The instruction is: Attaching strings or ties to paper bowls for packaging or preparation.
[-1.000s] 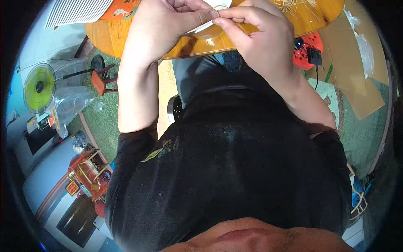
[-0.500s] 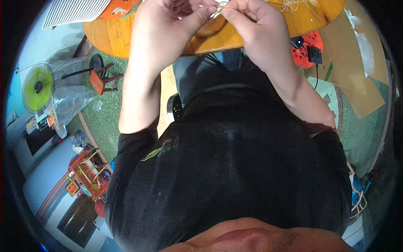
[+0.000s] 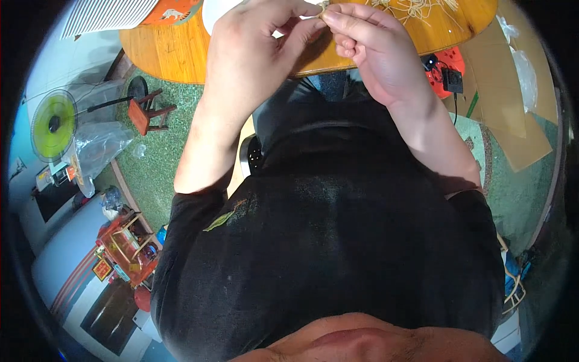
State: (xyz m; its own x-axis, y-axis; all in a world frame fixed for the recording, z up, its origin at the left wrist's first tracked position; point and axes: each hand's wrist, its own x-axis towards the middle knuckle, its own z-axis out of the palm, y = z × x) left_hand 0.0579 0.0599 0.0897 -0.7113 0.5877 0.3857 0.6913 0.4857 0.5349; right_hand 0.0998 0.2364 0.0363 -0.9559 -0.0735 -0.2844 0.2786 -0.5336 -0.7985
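Note:
At the near edge of a wooden table [image 3: 163, 54], my left hand [image 3: 256, 45] and my right hand [image 3: 380, 45] meet fingertip to fingertip. Pinched between them is a small bit of beige cord [image 3: 324, 8], mostly covered by the fingers; its exact shape is too small to make out. My right thumb and forefinger close on it, with the other fingers curled. The left thumb and forefinger come to it from the other side. Beyond the right hand lies a loose heap of thin beige cords [image 3: 425, 8]. A white round dish [image 3: 216, 13] shows partly behind my left hand.
An orange printed item [image 3: 172, 12] and a white ribbed item [image 3: 108, 15] lie at the far left. Under the table's right side stands a red stool [image 3: 446, 57] with a black adapter [image 3: 452, 79]. Cardboard [image 3: 491, 84] covers floor to the right; a green fan [image 3: 54, 125] stands left.
Both hands have shifted slightly right and the left wrist has turned. More of the white dish now shows. The right hand's lower fingers have come into view, curled below the thumb.

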